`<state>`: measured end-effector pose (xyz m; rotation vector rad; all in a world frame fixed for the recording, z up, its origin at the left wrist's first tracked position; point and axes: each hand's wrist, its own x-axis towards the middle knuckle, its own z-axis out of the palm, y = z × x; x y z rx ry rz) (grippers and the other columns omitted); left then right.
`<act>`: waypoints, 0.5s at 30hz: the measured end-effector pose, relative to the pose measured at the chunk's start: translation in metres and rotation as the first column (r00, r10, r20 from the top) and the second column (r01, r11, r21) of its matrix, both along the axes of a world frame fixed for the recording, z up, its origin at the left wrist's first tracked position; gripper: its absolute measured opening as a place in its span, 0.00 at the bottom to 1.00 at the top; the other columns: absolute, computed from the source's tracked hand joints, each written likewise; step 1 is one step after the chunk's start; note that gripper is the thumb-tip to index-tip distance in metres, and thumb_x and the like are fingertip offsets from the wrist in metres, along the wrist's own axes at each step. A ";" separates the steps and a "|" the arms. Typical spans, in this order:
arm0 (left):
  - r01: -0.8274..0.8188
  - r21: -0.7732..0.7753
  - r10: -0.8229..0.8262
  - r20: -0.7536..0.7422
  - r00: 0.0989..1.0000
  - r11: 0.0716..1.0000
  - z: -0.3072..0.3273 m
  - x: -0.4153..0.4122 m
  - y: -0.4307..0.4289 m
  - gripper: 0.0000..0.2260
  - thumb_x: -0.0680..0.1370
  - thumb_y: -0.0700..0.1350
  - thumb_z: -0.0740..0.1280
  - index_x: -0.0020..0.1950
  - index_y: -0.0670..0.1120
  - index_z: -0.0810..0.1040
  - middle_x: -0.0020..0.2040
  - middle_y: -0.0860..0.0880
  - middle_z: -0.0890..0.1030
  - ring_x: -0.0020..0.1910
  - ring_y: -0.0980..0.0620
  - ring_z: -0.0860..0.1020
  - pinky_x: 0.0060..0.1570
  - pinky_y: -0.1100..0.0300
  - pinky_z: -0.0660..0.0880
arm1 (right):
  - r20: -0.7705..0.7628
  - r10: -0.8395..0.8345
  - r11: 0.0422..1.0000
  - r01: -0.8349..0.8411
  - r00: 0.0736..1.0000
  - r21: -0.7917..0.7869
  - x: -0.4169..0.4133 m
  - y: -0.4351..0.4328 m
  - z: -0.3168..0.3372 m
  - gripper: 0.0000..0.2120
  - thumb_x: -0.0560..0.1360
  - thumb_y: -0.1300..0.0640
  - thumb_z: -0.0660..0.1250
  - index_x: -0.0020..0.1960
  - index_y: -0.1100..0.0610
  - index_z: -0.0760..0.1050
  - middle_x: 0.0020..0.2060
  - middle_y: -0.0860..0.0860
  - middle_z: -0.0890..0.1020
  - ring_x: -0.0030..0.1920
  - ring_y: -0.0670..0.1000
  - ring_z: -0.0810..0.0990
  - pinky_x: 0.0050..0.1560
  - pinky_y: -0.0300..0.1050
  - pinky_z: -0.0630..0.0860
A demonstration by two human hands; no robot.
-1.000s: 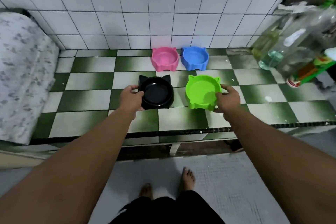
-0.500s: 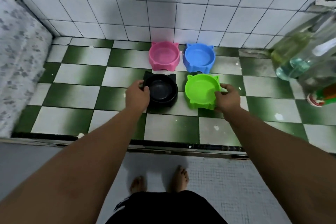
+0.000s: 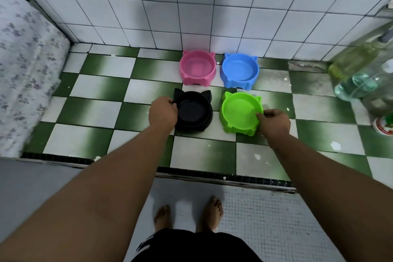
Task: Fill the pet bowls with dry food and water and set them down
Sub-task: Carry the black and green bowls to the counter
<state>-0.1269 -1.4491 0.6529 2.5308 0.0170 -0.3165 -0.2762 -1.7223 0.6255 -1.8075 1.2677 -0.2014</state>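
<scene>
Fingers (image 3: 168,100) of the left grip (image 3: 162,114), a bare hand, curl over the near-left rim of the black cat-eared plastic bowl (image 3: 194,110), thumb side inside the lip. The right grip (image 3: 274,122), the other bare hand, pinches the near-right rim of the lime-green cat-eared plastic bowl (image 3: 239,110) between thumb and bent fingers. Both bowls sit flat on the green-and-white checked tiled surface (image 3: 204,151), side by side between the two grips, close but apart. Both look empty.

Beyond them, against the white tiled wall (image 3: 191,6), stand a pink cat-eared plastic bowl (image 3: 197,68) and a blue cat-eared plastic bowl (image 3: 240,70); whether either holds water I cannot tell. Well out past the right grip lie clear plastic bottles (image 3: 357,74) on their sides, one with pale liquid in it. Far out past the left grip is a bulky shape under flowered cloth (image 3: 27,66).

These bowls should be light and stiff, moulded in one piece, with smooth walls that may slide on glazed tile. The rim is the natural hold, as taken here: the lip gives the fingers something to hook. Empty, one hand each will do. Once watered, a bowl would likely want lifting level from opposite sides of the rim, or it will slop over.
</scene>
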 end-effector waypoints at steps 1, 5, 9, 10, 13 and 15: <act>0.013 0.003 -0.013 -0.003 1.000 1.000 0.001 -0.001 0.000 0.11 0.81 0.45 0.67 0.60 0.42 0.83 0.55 0.41 0.85 0.54 0.39 0.82 0.50 0.55 0.74 | 0.002 0.002 1.000 -0.002 1.000 -0.025 -0.001 0.002 0.002 0.16 0.69 0.47 0.73 0.53 0.54 0.81 0.45 0.51 0.85 0.47 0.56 0.84 0.53 0.56 0.82; 0.028 0.016 -0.029 0.023 0.999 0.999 0.013 -0.006 -0.007 0.17 0.82 0.49 0.66 0.66 0.41 0.78 0.62 0.41 0.82 0.61 0.39 0.79 0.57 0.51 0.74 | 0.030 0.104 0.960 -0.092 0.994 -0.264 0.004 0.006 0.018 0.20 0.74 0.45 0.70 0.59 0.57 0.77 0.53 0.55 0.82 0.55 0.57 0.80 0.56 0.49 0.76; 0.111 0.004 -0.111 0.030 0.993 0.994 0.025 -0.009 -0.013 0.17 0.81 0.49 0.67 0.68 0.45 0.77 0.63 0.41 0.79 0.61 0.39 0.79 0.56 0.51 0.75 | 0.003 0.339 0.814 -0.292 0.941 -0.502 0.023 0.019 0.038 0.20 0.75 0.46 0.69 0.59 0.60 0.78 0.55 0.57 0.80 0.57 0.58 0.77 0.58 0.50 0.72; 0.148 0.006 -0.148 0.012 0.989 0.989 0.027 -0.009 -0.014 0.19 0.80 0.50 0.68 0.70 0.46 0.76 0.65 0.41 0.77 0.62 0.39 0.78 0.60 0.49 0.76 | -0.002 0.385 0.794 -0.332 0.923 -0.510 0.027 0.024 0.042 0.20 0.75 0.46 0.69 0.59 0.60 0.78 0.55 0.57 0.80 0.58 0.58 0.76 0.58 0.49 0.72; 0.203 -0.001 -0.203 -0.014 0.979 0.979 0.034 -0.013 -0.008 0.22 0.80 0.51 0.68 0.73 0.46 0.73 0.66 0.39 0.73 0.64 0.38 0.76 0.66 0.44 0.74 | 0.030 0.498 0.782 -0.434 0.866 -0.447 0.040 0.044 0.053 0.20 0.76 0.46 0.69 0.61 0.59 0.77 0.57 0.56 0.78 0.61 0.57 0.73 0.60 0.48 0.70; 0.195 -0.032 -0.195 0.001 0.981 0.980 0.040 -0.017 0.004 0.24 0.81 0.52 0.68 0.74 0.46 0.71 0.67 0.39 0.73 0.65 0.38 0.75 0.68 0.45 0.73 | 0.054 0.577 0.743 -0.496 0.815 -0.450 0.047 0.060 0.058 0.19 0.76 0.48 0.69 0.60 0.60 0.77 0.57 0.56 0.78 0.60 0.57 0.73 0.61 0.48 0.70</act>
